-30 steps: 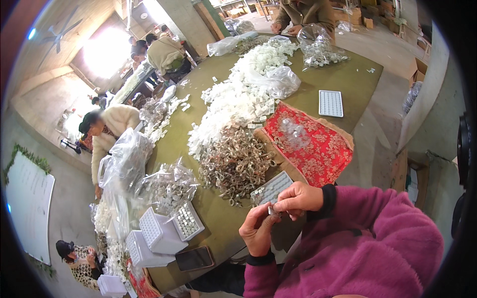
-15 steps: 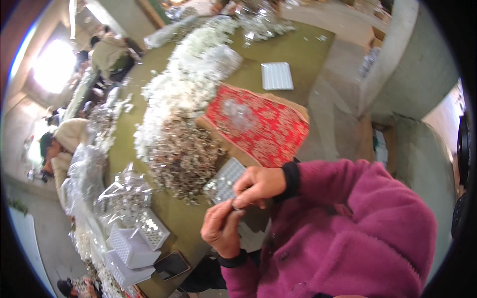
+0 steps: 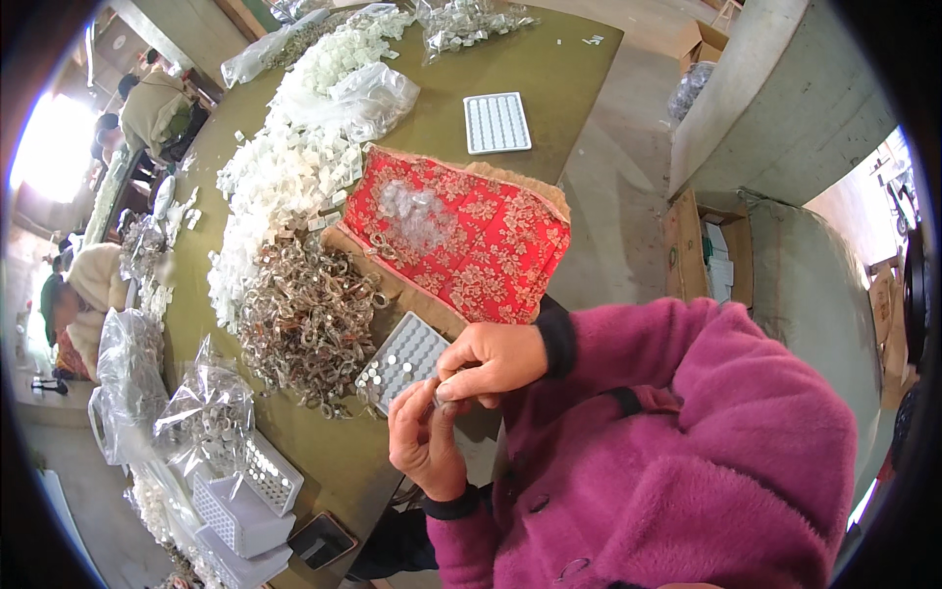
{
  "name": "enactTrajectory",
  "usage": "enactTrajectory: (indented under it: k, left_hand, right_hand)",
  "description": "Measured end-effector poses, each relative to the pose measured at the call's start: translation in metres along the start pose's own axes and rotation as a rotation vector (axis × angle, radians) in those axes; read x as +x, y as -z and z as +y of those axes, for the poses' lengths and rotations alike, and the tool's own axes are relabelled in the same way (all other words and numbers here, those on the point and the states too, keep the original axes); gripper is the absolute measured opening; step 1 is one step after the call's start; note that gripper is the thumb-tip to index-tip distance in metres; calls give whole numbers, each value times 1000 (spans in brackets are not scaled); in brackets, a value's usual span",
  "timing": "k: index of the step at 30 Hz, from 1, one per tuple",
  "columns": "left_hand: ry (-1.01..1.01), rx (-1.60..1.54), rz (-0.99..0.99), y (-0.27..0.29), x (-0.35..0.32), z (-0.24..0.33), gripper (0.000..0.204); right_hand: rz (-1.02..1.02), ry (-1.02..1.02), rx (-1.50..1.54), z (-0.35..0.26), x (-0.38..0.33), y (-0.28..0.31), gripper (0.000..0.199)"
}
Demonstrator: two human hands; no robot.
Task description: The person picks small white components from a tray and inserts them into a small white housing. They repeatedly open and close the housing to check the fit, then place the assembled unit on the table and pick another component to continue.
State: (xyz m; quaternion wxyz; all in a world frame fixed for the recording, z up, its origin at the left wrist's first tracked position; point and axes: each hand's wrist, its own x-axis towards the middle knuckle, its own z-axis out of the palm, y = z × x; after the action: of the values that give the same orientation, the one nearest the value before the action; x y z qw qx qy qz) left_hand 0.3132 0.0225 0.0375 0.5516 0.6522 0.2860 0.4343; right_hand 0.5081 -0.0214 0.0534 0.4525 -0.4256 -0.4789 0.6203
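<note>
My left hand (image 3: pixel 428 444) and my right hand (image 3: pixel 497 361) meet at the fingertips in front of my chest. Both pinch at one spot, where a tiny greyish piece partly shows; its kind is too small to make out. Just beyond my fingers lies a light grey tray (image 3: pixel 417 339) with rows of small hollows, and several small round silvery pieces sit in its near left part. Against that tray's left side spreads a large heap of shiny metallic, ring-like parts (image 3: pixel 299 319). Farther off, a long pile of small white plastic pieces (image 3: pixel 285 172) adjoins it.
A red flowered cloth (image 3: pixel 491 250) holds a little clear plastic pile (image 3: pixel 417 216). Another tray (image 3: pixel 497 124) lies at the far right. Stacked white trays (image 3: pixel 240 515), a phone (image 3: pixel 322 540) and clear bags (image 3: pixel 206 402) line the left. A pillar (image 3: pixel 746 98) and cardboard box (image 3: pixel 687 245) stand right.
The whole view has shifted, so the table and its things appear farther left and slightly higher. My hands remain joined at the fingertips beside the tray.
</note>
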Motion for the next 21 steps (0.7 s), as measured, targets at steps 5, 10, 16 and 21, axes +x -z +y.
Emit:
enactTrajectory:
  k: [5, 10, 16, 21]
  left_hand:
    - [235, -238, 93, 3, 6, -7, 23]
    - [238, -299, 59, 5, 13, -16, 25]
    - [295, -414, 53, 12, 13, -17, 26]
    - [317, -393, 78, 11, 13, -12, 34]
  right_hand:
    - [608, 360, -931, 7, -2, 54, 14]
    - [633, 266, -1206, 25, 13, 73, 11]
    - [542, 272, -1227, 25, 14, 77, 9]
    - [536, 297, -1259, 24, 15, 75, 9]
